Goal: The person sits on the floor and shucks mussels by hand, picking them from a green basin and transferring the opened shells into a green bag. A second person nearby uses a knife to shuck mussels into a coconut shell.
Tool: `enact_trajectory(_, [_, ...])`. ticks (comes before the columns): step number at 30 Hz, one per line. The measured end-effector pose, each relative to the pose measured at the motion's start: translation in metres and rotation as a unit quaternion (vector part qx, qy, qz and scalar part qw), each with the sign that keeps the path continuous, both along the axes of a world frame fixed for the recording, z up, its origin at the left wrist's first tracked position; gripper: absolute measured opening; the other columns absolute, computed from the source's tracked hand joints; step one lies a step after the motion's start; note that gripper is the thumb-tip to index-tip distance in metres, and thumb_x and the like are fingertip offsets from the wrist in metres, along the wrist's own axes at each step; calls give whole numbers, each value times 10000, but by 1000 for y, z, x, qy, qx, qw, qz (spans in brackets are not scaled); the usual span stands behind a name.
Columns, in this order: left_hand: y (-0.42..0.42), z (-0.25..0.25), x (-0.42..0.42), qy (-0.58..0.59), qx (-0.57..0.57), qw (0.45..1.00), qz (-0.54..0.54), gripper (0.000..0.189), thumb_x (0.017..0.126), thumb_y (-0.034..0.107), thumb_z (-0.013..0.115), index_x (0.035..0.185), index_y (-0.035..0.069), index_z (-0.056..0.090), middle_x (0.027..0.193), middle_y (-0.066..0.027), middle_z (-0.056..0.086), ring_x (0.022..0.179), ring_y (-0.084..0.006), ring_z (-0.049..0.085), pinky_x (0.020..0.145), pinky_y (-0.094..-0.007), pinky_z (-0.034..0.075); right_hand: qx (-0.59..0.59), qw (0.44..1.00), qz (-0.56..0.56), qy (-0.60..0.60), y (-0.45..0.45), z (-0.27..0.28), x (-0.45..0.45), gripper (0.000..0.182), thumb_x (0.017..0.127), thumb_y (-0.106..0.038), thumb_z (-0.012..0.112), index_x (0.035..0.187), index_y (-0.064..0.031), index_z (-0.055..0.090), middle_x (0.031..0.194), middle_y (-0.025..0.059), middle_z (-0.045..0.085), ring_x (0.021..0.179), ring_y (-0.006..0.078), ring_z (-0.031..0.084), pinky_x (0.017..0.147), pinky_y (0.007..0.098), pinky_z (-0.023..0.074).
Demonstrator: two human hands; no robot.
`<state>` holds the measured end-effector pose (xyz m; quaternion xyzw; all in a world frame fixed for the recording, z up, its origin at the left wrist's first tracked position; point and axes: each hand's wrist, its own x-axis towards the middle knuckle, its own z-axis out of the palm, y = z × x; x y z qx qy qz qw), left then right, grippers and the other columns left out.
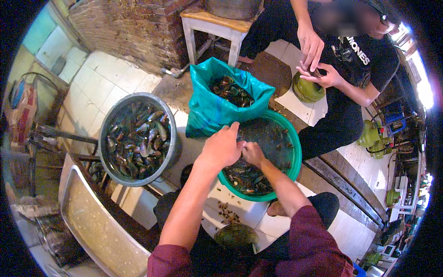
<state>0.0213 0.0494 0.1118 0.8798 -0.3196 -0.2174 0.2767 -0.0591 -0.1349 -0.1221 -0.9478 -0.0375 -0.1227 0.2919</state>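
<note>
Both my hands meet over the green plastic basin [297, 155], which holds dark water and mussels. My left hand [223, 145] is raised with bent fingers, its thumb touching or close to my right hand; whether it holds something is hidden. My right hand [253, 154] is closed at the fingertips, and any small thing between them cannot be made out. Behind the basin, and leaning over its edge, stands a teal woven sack [211, 116] of mussels [233, 91]. To the left, a grey basin [173, 138] is full of mussels [142, 138] in water.
Opposite, a person's hands [322, 74] hold a small shell above a green gas cylinder [308, 91]. A wooden stool [216, 20] bears a large pot [233, 7]. A metal tray [104, 232] lies at lower left. Dark scraps [227, 213] are scattered on the tiles near me.
</note>
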Motion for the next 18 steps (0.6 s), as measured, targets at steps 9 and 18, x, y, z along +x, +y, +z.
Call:
enact_trajectory(9, [-42, -33, -38, 307, -111, 936, 131, 553, 952, 394, 590, 1338, 19, 461, 1069, -192, 667, 939, -302, 668, 780, -412, 541, 178, 969, -169, -11, -12, 187, -57, 269, 813, -48, 691, 1078, -7, 666, 961, 158, 717, 834, 250, 718, 747, 336, 575])
enact_trajectory(18, [-85, -29, -49, 317, -447, 829, 109, 640, 927, -22, 596, 1477, 89, 287, 1157, -109, 581, 959, -167, 627, 785, -293, 568, 52, 986, -69, -141, -23, 228, -57, 338, 840, 15, 623, 1178, 11, 636, 1176, 213, 655, 1040, 351, 658, 891, 408, 539])
